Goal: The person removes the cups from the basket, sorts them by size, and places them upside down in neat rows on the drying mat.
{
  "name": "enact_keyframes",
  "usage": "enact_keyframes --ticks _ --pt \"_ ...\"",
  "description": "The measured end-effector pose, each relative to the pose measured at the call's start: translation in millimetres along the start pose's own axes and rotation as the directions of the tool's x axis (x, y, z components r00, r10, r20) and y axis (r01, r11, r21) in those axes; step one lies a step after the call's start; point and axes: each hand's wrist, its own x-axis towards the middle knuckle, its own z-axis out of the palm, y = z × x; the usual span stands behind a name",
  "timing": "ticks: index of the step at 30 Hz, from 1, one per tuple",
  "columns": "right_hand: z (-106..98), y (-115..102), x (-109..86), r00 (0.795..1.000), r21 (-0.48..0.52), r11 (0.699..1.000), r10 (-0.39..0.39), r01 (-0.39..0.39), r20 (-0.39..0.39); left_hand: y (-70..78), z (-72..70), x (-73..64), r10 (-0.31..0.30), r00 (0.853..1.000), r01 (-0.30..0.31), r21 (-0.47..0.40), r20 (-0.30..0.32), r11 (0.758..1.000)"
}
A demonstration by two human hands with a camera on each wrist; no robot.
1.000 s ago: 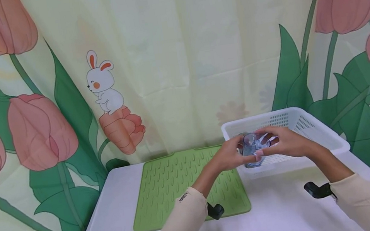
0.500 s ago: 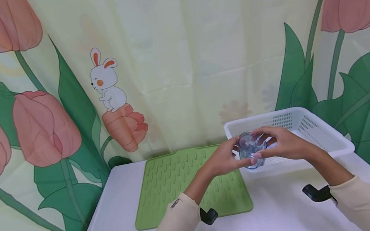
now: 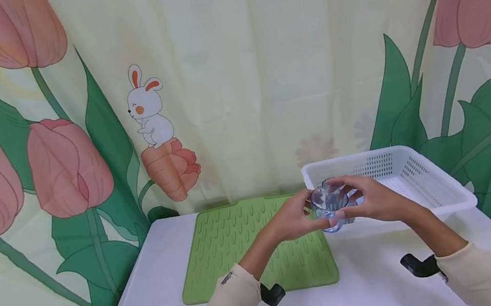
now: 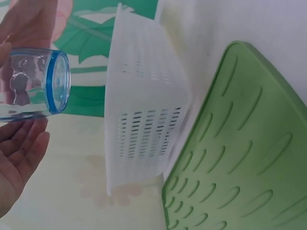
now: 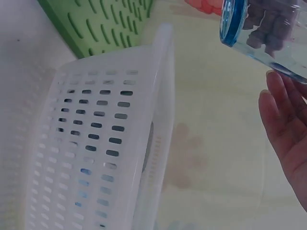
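A clear glass cup with a bluish tint point(image 3: 325, 205) is held in the air in front of the white basket's near left corner. My left hand point(image 3: 290, 219) grips it from the left, thumb in front and fingers behind. My right hand point(image 3: 372, 199) holds it from the right, the two thumbs meeting at its near side. In the left wrist view the blue base point(image 4: 58, 82) points toward the table. Clear glass also shows behind the cup by my right fingers; whether it is a second cup I cannot tell.
The white perforated basket point(image 3: 430, 209) stands at the back right of the white table point(image 3: 374, 281). Something bluish shows through its slots in the right wrist view. A green ridged mat point(image 3: 259, 254) lies to its left. Behind hangs a tulip-printed curtain point(image 3: 238, 97).
Both hands have moved with the cup a little left and away from the basket. The cup has turned, so its rim opening now shows more plainly. The head view has shifted slightly.
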Motion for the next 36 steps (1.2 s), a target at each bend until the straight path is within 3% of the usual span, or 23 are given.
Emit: enact_keyframes --ticks 9,17,27,36 --pt "16.3 -0.8 -5.2 1.0 0.038 0.999 -0.01 0.011 -0.029 -3.2 -6.6 -19.0 -0.069 0.995 0.067 -0.021 -0.074 0.998" --pt "32.1 6.7 -10.2 0.999 0.176 0.983 0.047 -0.047 0.005 -2.5 -17.2 -25.0 -0.014 0.991 0.011 -0.024 -0.13 1.0" --pt "60.4 12.5 -9.0 0.998 0.302 0.953 -0.017 -0.002 0.063 1.7 -18.1 -33.7 0.031 0.991 -0.031 0.001 -0.126 1.0" --pt "78.8 9.6 -3.2 0.999 0.398 0.917 -0.032 0.017 0.032 0.6 -23.8 -40.8 0.021 0.993 -0.021 0.001 -0.118 1.0"
